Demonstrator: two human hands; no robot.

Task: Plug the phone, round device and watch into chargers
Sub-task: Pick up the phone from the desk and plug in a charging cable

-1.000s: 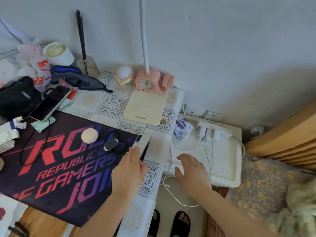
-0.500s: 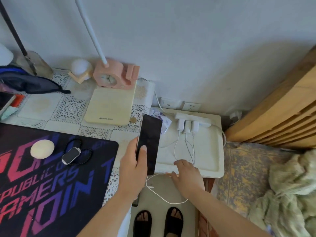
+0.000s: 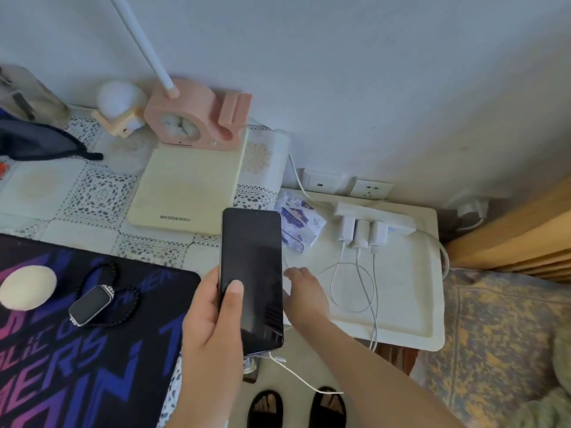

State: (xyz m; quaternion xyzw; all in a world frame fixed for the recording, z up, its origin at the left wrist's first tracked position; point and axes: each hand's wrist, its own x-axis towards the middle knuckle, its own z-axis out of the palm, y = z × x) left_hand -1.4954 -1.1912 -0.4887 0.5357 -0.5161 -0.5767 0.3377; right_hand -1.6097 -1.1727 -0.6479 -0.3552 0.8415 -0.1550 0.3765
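since a second ago the phone has come up off the near right corner of the gaming mat, and the right hand has slid from the tray's near edge farther onto the white tray.

the left hand grasps the phone upright, screen dark and facing the camera, thumb lying across the glass and the other fingers wrapped behind its left edge. the phone hangs in the air over the gap between the lace tablecloth and the tray.

the right hand lies low over the tray's left part, just right of the phone; its fingertips run in behind the phone's edge, so i cannot tell whether they are pinching a cable or lying loose.

three white chargers sit side by side in a power strip at the far end of the tray, and their white cables loop toward the near edge. one loose plug end shows just below the phone's bottom edge (not in its port).

the round device, cream coloured, rests on the mat at far left, and the watch lies just right of it on a black bead loop. a pink lamp base stands at the wall behind a pale pad, and a printed packet lies on the tray's far left corner.
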